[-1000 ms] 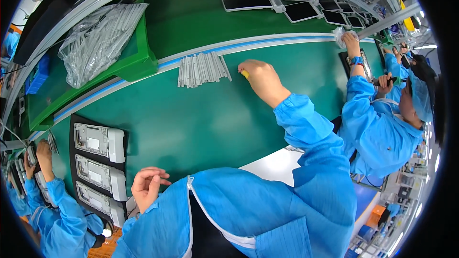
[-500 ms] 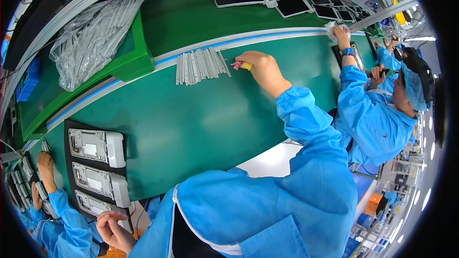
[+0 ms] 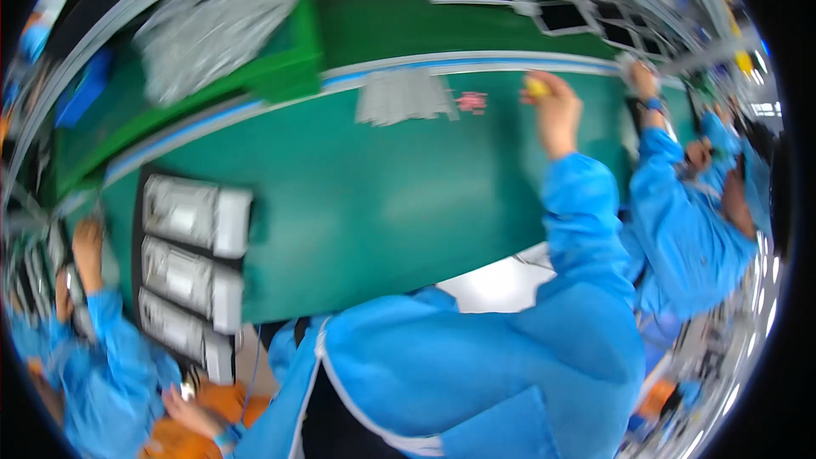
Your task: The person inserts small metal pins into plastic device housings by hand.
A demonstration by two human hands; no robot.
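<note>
Right hand (image 3: pixel 554 110) is stretched way out across the green bench (image 3: pixel 382 212), fingers curled around a small yellow thing (image 3: pixel 535 85). It's blurry, so I can't say what it is, only that it pokes out of the top of the fist. Small enough to vanish in a fist, so my guess is it's light and easy to pinch, maybe easy to fumble too.

Just left of the fingers sit some little pink bits (image 3: pixel 470 102), and further left a fanned pile of pale thin strips (image 3: pixel 404 96). They look flimsy, probably best lifted by an end or edge.

Left hand (image 3: pixel 191 412) is down low beside the body, off the bench; can't tell if it's open or closed.

Nearer the body, three grey flat units (image 3: pixel 191 272) lie on a dark tray. On the raised green shelf there's a clear bag of parts (image 3: pixel 217 21). A co-worker's hand (image 3: pixel 643 81) works just beyond the fingers on the right, so it's crowded there.
</note>
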